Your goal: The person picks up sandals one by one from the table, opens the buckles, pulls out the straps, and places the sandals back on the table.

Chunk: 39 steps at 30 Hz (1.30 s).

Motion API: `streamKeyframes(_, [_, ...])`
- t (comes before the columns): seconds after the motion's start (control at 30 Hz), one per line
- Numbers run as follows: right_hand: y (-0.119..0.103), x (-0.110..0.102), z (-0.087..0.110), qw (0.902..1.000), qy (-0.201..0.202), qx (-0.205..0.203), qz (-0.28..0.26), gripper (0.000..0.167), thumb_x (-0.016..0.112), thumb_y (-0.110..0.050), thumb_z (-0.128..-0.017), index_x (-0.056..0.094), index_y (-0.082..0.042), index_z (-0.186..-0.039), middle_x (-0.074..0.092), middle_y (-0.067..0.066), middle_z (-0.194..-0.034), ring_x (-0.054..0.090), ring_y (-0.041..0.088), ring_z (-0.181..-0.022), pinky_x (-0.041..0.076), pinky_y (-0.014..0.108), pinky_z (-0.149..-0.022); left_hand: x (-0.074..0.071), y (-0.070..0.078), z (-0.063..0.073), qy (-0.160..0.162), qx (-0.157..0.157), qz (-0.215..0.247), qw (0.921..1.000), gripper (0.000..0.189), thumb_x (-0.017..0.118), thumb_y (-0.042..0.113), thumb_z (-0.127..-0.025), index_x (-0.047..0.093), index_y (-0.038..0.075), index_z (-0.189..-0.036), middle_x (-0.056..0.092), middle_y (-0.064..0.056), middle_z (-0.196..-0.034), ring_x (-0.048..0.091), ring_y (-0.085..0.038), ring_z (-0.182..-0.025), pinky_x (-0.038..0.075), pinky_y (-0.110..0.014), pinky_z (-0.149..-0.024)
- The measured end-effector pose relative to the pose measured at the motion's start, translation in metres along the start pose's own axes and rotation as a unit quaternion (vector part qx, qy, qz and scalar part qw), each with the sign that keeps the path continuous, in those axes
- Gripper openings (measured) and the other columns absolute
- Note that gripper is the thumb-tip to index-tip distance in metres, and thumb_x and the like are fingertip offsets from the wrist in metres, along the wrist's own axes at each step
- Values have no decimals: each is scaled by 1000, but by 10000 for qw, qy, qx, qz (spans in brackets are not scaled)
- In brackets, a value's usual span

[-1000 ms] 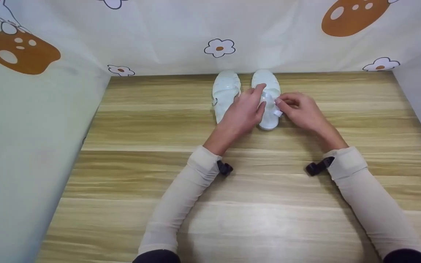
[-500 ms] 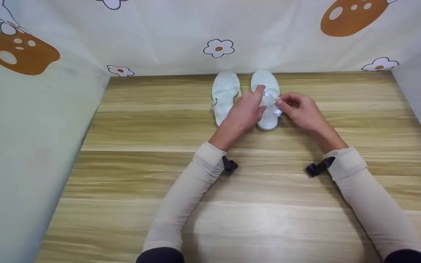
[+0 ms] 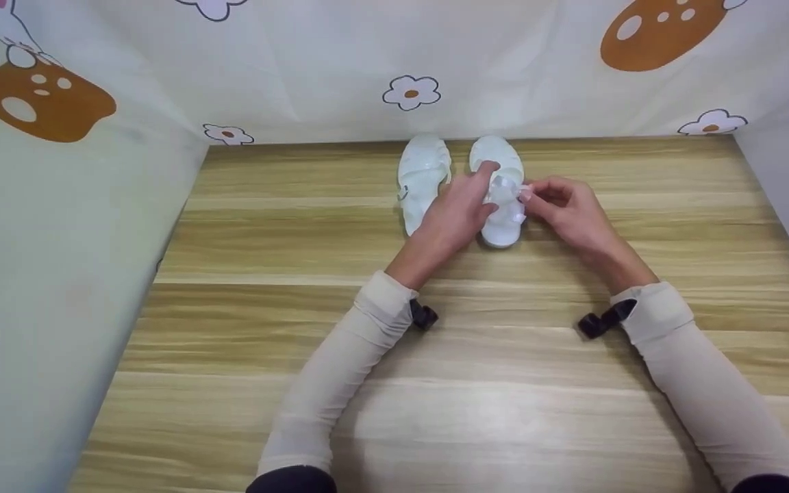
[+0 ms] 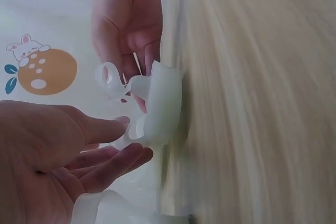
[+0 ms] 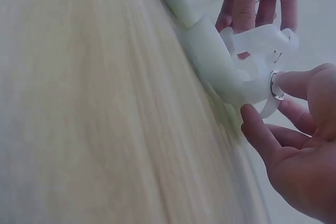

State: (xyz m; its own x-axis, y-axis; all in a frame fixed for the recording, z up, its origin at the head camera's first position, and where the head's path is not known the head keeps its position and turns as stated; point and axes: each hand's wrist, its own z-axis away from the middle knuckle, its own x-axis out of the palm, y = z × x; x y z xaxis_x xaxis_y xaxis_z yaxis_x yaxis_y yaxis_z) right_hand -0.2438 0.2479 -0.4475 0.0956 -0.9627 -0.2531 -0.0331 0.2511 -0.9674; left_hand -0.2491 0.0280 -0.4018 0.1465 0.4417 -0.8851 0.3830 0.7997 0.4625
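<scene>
Two pale, milky-white jelly sandals stand side by side on the wood-patterned floor, toes toward the back wall. My left hand (image 3: 456, 212) reaches over the heel side of the left sandal (image 3: 423, 161) and holds the right sandal (image 3: 501, 235) at its inner side, thumb and fingers at its edge in the left wrist view. At the outer side, my right hand (image 3: 569, 212) pinches the strap at its silver buckle (image 5: 276, 85). The strap's end (image 5: 271, 107) hangs below the buckle in the right wrist view. A raised loop of strap (image 4: 109, 80) shows in the left wrist view.
Behind the toes hangs a pale wall cloth (image 3: 326, 75) printed with flowers and oranges. Another patterned side (image 3: 38, 260) bounds the floor on the left, a plain pale one (image 3: 788, 157) on the right. Wood-patterned floor (image 3: 490, 383) stretches toward the person.
My right fingertips have shifted slightly at the outer strap, and its white end has moved a little. The left hand stays at the inner side, and both sandals stand where they were.
</scene>
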Motion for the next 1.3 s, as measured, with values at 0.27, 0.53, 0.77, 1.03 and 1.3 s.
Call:
streamKeyframes(0.27, [-7,-2,14,9999,-34,1,-125,37,81,-33,-99,76,-1,-118,70,8,-143,66,14,-128,56,18,-100,-7,1,19,397,652,-56,9971,56,76,20,-103,51,13,-153,77,-12,-114,72,-22,-105,61,-34,-92])
streamKeyframes(0.53, [-7,-7,34,9989,-309,-350,-101,32,81,-24,-100,78,4,-117,76,5,-137,70,9,-126,58,19,-100,-8,-3,39,333,983,752,9918,42,80,13,-99,60,10,-136,76,-10,-105,69,-18,-95,59,-29,-82])
streamKeyframes(0.77, [-4,-8,50,9967,-619,-314,428,33,80,-30,-101,80,-1,-115,73,10,-143,69,6,-129,54,16,-103,-11,-8,55,62,1070,1045,9887,38,83,10,-96,61,8,-127,75,-9,-102,71,-18,-96,59,-27,-82])
streamKeyframes(1.03, [-5,-3,64,9927,-1010,-188,632,31,80,-33,-100,82,-5,-111,73,9,-142,70,5,-127,55,16,-101,-14,-14,71,-300,1162,1121,9864,39,85,7,-93,61,6,-124,76,-10,-101,73,-20,-93,59,-24,-78])
streamKeyframes(1.3, [-7,-5,74,9841,-1376,-1,1125,28,81,-39,-99,85,-14,-110,74,4,-141,70,4,-126,56,15,-97,-18,-14,83,-725,1177,1249,9825,40,85,11,-95,59,6,-125,76,-9,-101,72,-16,-85,59,-23,-75])
